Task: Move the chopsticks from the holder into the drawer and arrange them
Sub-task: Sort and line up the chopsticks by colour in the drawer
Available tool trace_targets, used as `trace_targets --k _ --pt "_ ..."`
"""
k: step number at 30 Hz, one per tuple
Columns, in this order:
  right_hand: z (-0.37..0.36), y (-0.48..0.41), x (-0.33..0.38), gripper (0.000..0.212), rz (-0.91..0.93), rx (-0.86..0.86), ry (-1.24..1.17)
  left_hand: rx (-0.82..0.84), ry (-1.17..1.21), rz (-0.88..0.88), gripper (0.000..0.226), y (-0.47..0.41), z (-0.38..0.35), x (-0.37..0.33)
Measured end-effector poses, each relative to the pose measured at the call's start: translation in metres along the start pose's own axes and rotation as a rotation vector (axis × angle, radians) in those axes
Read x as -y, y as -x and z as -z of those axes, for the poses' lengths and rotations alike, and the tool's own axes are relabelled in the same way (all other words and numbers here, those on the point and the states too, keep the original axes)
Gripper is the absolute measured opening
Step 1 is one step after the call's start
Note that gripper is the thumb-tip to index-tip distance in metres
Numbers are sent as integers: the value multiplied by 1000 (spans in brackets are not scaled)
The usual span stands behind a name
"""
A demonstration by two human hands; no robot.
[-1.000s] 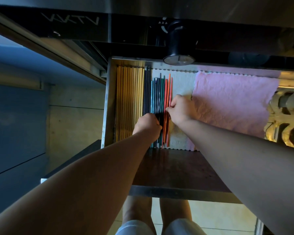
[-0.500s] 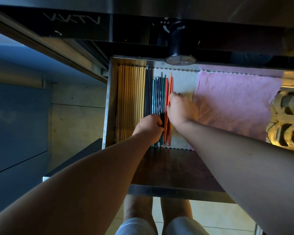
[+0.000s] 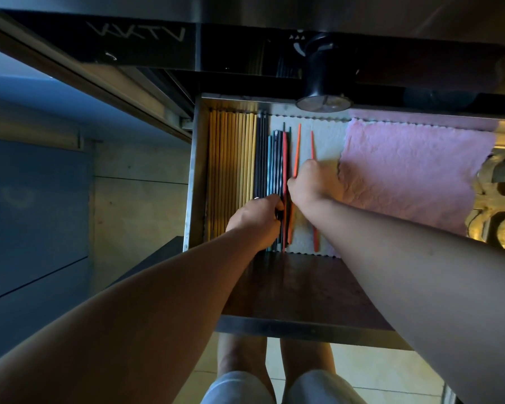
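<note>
Left hand (image 3: 255, 218): you are pressing curled fingers on the dark chopsticks (image 3: 275, 167).
Right hand (image 3: 309, 185): you are pinching an orange chopstick (image 3: 297, 150).
Advice: keep them parallel in the drawer (image 3: 193, 176).

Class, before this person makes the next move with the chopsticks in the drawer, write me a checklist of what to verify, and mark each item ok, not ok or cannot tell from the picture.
1. Drawer open enough to work in: ok.
2. Yellow chopsticks lined up at the left wall: ok.
3. Dark chopsticks packed together beside the yellow ones: ok; left hand rests on their near ends.
4. Red chopsticks gathered: not ok. One lies against the dark ones, one slants, one lies apart to the right.
5. Right hand has a firm grip on a red one: cannot tell, its fingers are hidden.
6. Pink cloth clear of the chopsticks: ok.
</note>
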State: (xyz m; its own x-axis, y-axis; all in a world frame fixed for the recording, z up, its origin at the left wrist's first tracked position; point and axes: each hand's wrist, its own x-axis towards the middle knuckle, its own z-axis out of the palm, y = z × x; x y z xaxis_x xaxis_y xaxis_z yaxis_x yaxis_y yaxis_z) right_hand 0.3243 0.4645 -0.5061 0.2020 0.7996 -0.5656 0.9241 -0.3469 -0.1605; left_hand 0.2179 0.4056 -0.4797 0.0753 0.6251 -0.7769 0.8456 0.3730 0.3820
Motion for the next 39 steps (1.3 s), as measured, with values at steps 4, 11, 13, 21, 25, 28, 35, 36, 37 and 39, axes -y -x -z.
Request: trace_targets --k 4,11,13,21,25,28,35,36,37,39 --pt "4 -5 4 24 -132 25 -136 6 -9 -22 29 0 0 -1" --pt "22 1 -29 29 -143 -31 -250 -258 -311 -205 54 -5 -7 -8" --pt "24 0 -38 27 -154 -8 -293 -223 -339 -247 62 -9 -10 -11" --pt "24 4 -52 12 -163 -28 -603 -179 -472 -251 72 -8 -16 -18" --pt "29 5 -59 18 -103 -155 -551 -149 -541 -309 81 -9 -14 -26" --pt "33 7 -64 21 -102 -207 -528 -87 -616 -356 89 -13 -17 -37" --pt "22 10 -79 22 -117 -57 -476 -118 -652 -381 68 -11 -22 -47" --pt "20 10 -80 22 -108 -29 -452 -139 -642 -367 63 -9 -20 -45" --pt "18 11 -79 22 -100 -9 -435 -147 -640 -358 58 -7 -18 -43" --pt "14 13 -75 21 -89 19 -410 -144 -640 -356 56 -3 -15 -37"
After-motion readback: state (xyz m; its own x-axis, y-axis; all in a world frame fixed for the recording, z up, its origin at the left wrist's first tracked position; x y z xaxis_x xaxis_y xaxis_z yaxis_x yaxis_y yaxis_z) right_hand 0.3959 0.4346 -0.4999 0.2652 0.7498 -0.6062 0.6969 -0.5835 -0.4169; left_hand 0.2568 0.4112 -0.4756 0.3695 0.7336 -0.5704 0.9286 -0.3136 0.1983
